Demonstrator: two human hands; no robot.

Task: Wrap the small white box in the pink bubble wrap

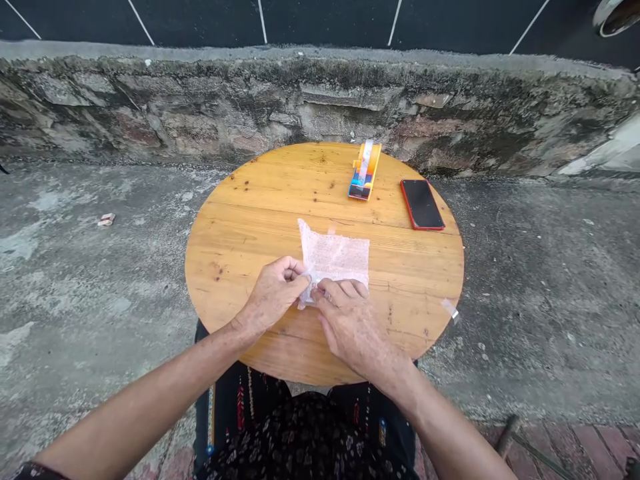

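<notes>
A pinkish, see-through sheet of bubble wrap lies in front of me, its near part folded over. At its lower left corner, my left hand is closed, with thumb and forefinger pinching the wrap's edge. My right hand rests over the near right part, its fingers curled and pressed together on the folded wrap. Between the two hands a bit of reddish marking shows through the plastic. What lies inside the fold, if anything, is mostly hidden by my right hand.
The round wooden table carries a yellow and blue tape dispenser at the back and a phone in a red case at the right. A strip of clear tape hangs on the right edge. Behind stands a low stone wall.
</notes>
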